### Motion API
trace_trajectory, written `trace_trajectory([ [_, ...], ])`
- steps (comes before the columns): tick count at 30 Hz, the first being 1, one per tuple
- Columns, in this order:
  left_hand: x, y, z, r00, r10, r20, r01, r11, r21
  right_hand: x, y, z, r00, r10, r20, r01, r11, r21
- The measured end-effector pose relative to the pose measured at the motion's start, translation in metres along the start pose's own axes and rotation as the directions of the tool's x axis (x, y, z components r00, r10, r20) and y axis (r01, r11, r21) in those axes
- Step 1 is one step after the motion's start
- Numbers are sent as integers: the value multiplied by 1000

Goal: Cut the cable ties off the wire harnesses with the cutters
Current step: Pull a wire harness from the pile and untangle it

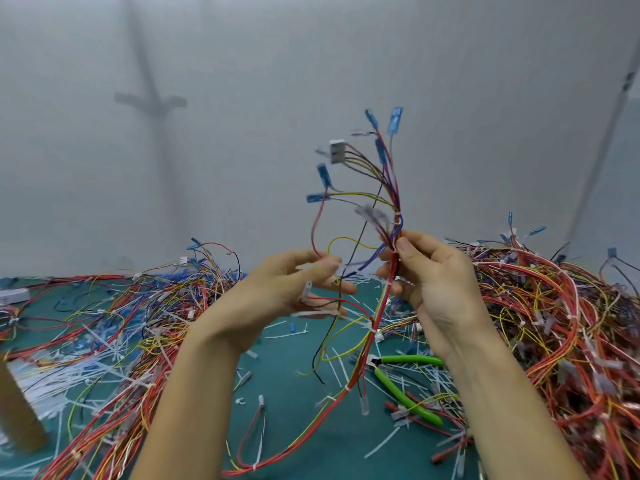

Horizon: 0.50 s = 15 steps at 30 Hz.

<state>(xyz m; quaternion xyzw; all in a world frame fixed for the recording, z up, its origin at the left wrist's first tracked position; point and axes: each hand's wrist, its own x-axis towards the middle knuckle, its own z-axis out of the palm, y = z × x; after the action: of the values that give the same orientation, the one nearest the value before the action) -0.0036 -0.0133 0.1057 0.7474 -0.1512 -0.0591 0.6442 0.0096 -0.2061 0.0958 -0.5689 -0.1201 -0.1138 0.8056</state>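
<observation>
Multicoloured wire harness [396, 206] upright in grip of right hand [433, 271], left hand [287, 289] holding its strands, cutters [412, 359] below

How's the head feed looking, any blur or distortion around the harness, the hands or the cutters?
Head view: motion blur smears the raised harness and the left hand; the right hand is sharper; the cutters on the mat read clearly; wide-angle lens bends the wall edges; light even, no glare.

We see green-handled cutters [401, 391], teal mat [294, 434], red, yellow, black, purple wires [396, 202], blue terminals [394, 119], white ties [282, 336], grey wall [311, 64].
</observation>
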Motion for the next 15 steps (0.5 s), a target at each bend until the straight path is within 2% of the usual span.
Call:
trace_trajectory([
  [4,0,-2,-1,994,79,76,-71,992,-107,1,0,0,1000,9,-12,-8,1000,19],
  [7,0,-2,-1,988,135,78,-125,984,-124,2,0,-1,1000,14,-23,-14,999,32],
  [10,1,1,-2,988,155,17,-152,982,-116,3,1,-3,999,16,-42,-14,999,53],
  [15,1,2,-7,976,117,-185,-159,959,-233,4,2,-5,996,17,-87,-12,998,60],
])
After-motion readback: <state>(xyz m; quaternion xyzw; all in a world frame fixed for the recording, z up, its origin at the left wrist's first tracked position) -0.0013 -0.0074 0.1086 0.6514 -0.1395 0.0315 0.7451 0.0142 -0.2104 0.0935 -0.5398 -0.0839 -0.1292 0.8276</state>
